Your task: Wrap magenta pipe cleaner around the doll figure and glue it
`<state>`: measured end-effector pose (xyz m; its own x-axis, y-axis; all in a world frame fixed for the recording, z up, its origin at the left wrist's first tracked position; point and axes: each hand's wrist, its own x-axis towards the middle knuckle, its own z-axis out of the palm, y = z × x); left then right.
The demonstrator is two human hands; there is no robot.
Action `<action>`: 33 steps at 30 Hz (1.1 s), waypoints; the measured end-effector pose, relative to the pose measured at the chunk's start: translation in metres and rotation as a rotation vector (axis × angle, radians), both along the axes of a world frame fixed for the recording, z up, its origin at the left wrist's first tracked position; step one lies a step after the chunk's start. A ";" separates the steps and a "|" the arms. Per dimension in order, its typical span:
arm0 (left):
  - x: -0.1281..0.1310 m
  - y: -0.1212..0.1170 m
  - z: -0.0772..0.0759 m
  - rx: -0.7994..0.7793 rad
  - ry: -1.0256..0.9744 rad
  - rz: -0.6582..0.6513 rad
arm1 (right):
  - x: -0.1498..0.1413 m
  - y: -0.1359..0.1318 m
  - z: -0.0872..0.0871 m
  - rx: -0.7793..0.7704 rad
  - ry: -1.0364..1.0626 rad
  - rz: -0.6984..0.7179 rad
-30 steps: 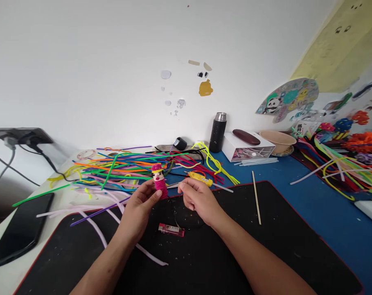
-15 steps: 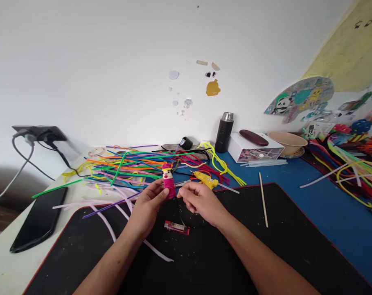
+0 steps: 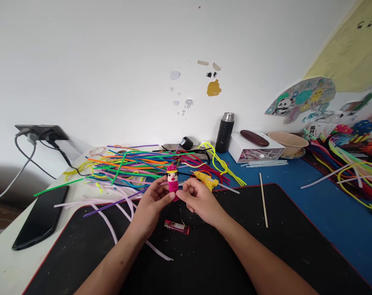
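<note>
A small pipe-cleaner doll (image 3: 173, 186) stands nearly upright between my hands, above the black mat. It has a magenta body, a pale face with black eyes, black hair at the sides, and a magenta hat with a yellow band. My left hand (image 3: 152, 203) grips its lower body from the left, thumb in front. My right hand (image 3: 201, 200) is closed, its thumb and finger pinching the doll's lower right side. Just below lies a red lighter (image 3: 176, 227) on the mat. Behind my right hand rests a yellow glue gun (image 3: 206, 180).
Loose coloured pipe cleaners (image 3: 133, 162) spread along the back. A wooden stick (image 3: 263, 200) lies on the mat (image 3: 235, 262) at right, a phone (image 3: 41, 217) at left. Against the wall stand a black thermos (image 3: 225, 133), a white box (image 3: 256, 148) and a beige bowl (image 3: 288, 141).
The doll has turned to face me more squarely and shifted slightly right. My right thumb has moved in against its lower side. The view has swung slightly left.
</note>
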<state>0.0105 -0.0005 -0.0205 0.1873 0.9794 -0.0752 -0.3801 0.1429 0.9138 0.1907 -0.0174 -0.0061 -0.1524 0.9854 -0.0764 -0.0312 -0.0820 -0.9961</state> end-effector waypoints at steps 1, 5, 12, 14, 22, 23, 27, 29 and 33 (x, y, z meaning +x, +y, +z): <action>0.000 0.000 0.000 0.002 0.000 -0.005 | 0.000 0.000 -0.001 0.015 -0.012 -0.003; 0.000 -0.001 -0.002 -0.004 -0.010 -0.010 | 0.000 -0.001 -0.003 0.084 -0.069 -0.005; -0.001 0.000 -0.004 0.005 0.016 0.018 | -0.001 -0.003 -0.003 0.131 -0.150 -0.018; -0.002 0.000 -0.004 0.018 0.029 0.014 | -0.002 -0.003 -0.002 0.149 -0.166 -0.016; -0.001 0.001 -0.004 0.002 0.011 -0.005 | 0.000 -0.006 0.004 0.125 -0.159 0.027; -0.001 0.001 -0.004 -0.001 0.009 -0.004 | 0.000 -0.006 0.005 0.125 -0.159 0.028; -0.001 0.001 -0.004 -0.007 0.004 -0.006 | -0.001 -0.007 0.007 0.141 -0.195 0.026; -0.001 0.001 -0.003 -0.003 0.004 -0.012 | -0.002 -0.008 0.008 0.159 -0.221 0.015; -0.001 0.000 -0.002 -0.002 0.021 -0.002 | -0.004 -0.010 0.008 0.173 -0.223 -0.022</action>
